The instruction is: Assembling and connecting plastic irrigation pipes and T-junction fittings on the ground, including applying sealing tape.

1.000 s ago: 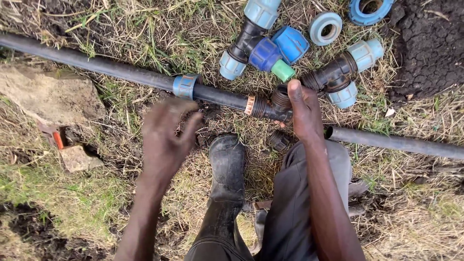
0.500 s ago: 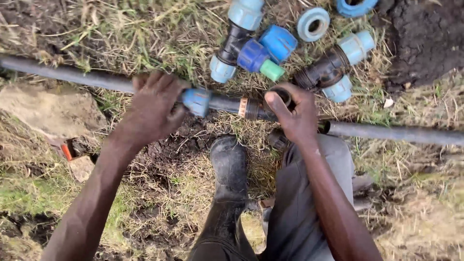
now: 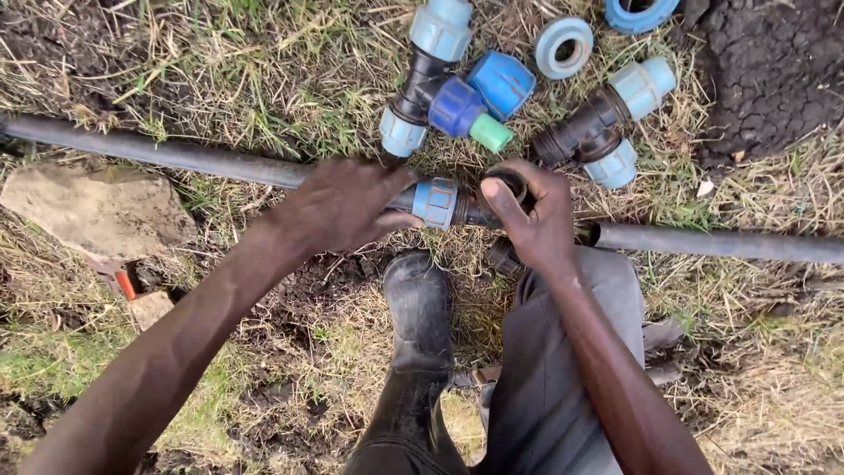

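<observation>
Two hands [image 3: 343,207] [image 3: 532,220], one pipe [image 3: 176,157], two tee fittings [image 3: 431,84] [image 3: 598,127]

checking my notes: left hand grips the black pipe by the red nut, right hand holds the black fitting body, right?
One slip: the nut is blue, not red, as the head view shows. The left hand does grip the black pipe beside it, and the right hand holds the black fitting body.

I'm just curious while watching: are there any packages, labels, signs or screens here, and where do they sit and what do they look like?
None in view: only plain black and blue pipe fittings on grass, and the black pipe the left hand and right hand grip.
</observation>
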